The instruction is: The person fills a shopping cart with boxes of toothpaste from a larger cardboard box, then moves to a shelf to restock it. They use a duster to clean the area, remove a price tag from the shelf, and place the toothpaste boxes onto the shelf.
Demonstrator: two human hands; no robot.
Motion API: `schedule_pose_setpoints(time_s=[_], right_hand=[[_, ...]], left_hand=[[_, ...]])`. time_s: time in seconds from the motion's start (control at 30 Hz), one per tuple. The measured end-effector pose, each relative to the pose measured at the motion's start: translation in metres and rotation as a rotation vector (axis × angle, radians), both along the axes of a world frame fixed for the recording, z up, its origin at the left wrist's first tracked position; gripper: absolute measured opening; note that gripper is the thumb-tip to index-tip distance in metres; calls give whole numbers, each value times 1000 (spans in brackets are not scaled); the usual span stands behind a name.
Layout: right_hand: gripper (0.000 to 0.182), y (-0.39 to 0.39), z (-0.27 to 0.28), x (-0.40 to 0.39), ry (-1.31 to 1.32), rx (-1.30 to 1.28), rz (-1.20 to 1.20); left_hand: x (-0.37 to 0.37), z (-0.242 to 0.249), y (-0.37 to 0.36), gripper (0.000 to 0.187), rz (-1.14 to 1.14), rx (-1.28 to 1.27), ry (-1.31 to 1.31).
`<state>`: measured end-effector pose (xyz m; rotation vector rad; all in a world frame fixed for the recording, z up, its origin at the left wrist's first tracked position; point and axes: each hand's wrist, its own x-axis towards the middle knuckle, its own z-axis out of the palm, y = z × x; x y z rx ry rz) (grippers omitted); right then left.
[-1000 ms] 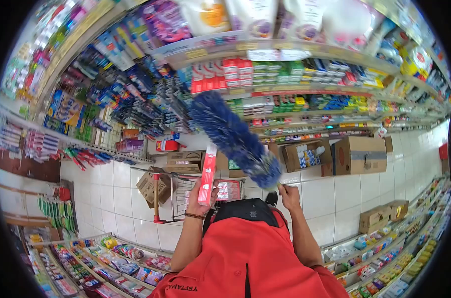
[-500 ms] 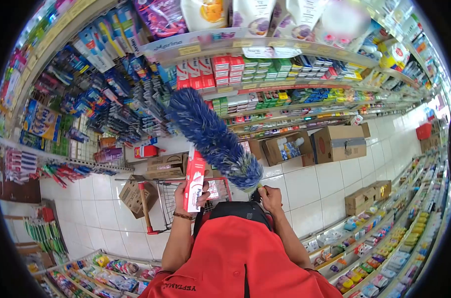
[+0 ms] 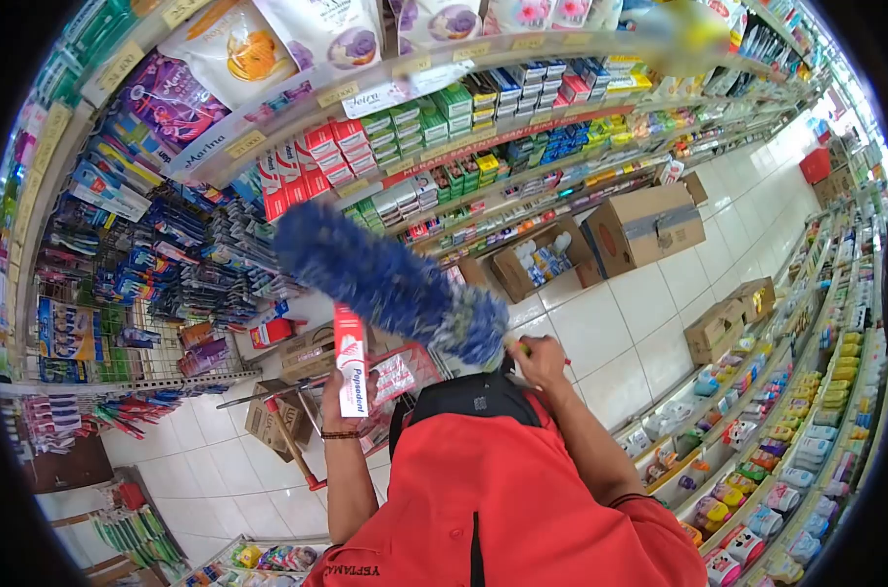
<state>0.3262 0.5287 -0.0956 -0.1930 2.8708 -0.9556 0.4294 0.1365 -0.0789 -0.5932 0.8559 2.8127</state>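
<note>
My left hand (image 3: 336, 403) is closed around a red and white Pepsodent toothpaste box (image 3: 352, 367), held upright in front of my body with the printed side towards me. The grip of a fluffy blue duster (image 3: 380, 279) is in my right hand (image 3: 540, 362), fingers wrapped round it. Its long head, pale near the handle, stretches up and left and is smeared by motion. The duster's far end overlaps the shelf edge by the red and white toothpaste boxes (image 3: 289, 176) in this view. Part of the left hand is hidden behind the box.
Hanging toothbrush packs (image 3: 170, 245) fill the rack on the left. A shopping cart (image 3: 395, 377) stands behind my left hand. Open cardboard cartons (image 3: 649, 227) sit on the tiled floor along the shelf. More stocked shelves (image 3: 786, 460) run along the right.
The view has turned, so the shelves appear tilted and further left. The duster's head has swung left and a little down. Both hands keep their hold.
</note>
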Motion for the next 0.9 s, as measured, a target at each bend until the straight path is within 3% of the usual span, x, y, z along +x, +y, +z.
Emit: schedule_pose_setpoints(time_s=[0.03,0.17,0.23,0.3,0.33,0.37,0.47,0.57,0.63,0.67,0.7,0.77,0.8,0.9], right_hand=[[42,4,-5,-3,-12,-5,-2],[38,12,-24,-17,4,-289,71],[38,1,-18,-22,43,-351,250],[41,-19,-17,-26,82,-312,315],[43,-28,-13,-30,47,-282,473],[45,-36,-7,-35,14,-251,628],[47,-62,7,-45,30,-249,697],[49,-87,22,-45,-17,-288,592],[51,-99,25,-44,-30,-303,555],[51,-101,32,-44,-87,-252,562],[51,-103,36,-43,-143,-201,566],[51,-105,33,-39,-168,-187,658],[52,-105,32,-38,-184,-169,754],[52,-111,24,-32,-206,-274,804]], left_hand=[[-3,12,9,62,136,64,31],[2,42,-3,53,288,-418,127],[-2,62,-1,53,378,-381,172],[27,6,-56,56,248,26,467],[15,50,-30,56,492,-55,59],[4,79,-10,55,541,-9,161],[28,65,-18,56,592,-206,191],[43,79,-15,79,90,-40,434],[49,102,14,82,164,-133,231],[49,109,19,70,177,-131,228],[54,102,12,70,177,-133,224],[69,90,-4,58,366,-136,180],[77,92,0,50,525,-250,20],[72,104,0,68,547,-234,-72]])
